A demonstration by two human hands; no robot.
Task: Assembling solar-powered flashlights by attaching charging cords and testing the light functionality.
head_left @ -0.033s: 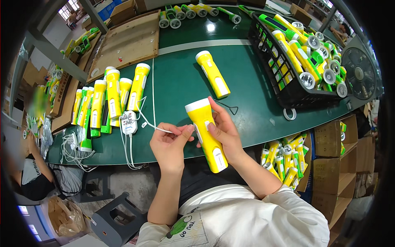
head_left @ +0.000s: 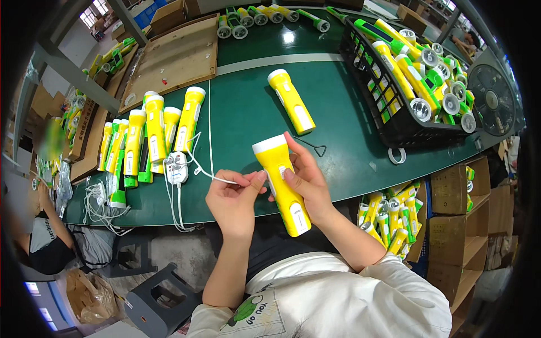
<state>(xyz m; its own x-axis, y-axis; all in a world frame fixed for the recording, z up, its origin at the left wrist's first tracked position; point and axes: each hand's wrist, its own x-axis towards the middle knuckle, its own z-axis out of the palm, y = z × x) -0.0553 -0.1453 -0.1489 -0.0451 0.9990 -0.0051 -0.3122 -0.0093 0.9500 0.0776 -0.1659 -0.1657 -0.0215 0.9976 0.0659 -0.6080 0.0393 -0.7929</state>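
Observation:
My right hand (head_left: 311, 186) is wrapped round a yellow flashlight (head_left: 288, 200) with a white head, held tilted above the table's near edge. My left hand (head_left: 232, 200) pinches the end of a thin white cable (head_left: 209, 176) against the flashlight's left side. The fingers hide the cable's tip, so I cannot tell whether it sits in the flashlight. The cable runs back to a white power strip (head_left: 176, 167) on the table. Beyond my hands lies another yellow flashlight (head_left: 293, 104), beside a small dark bent wire (head_left: 319, 150).
Several yellow and green flashlights (head_left: 155, 127) stand at the left. A black basket (head_left: 394, 121) full of them stands at the right, near a dark fan (head_left: 491, 100). A white ring (head_left: 397, 156) lies on the green table (head_left: 242, 112). At the left is a person's arm (head_left: 55, 217).

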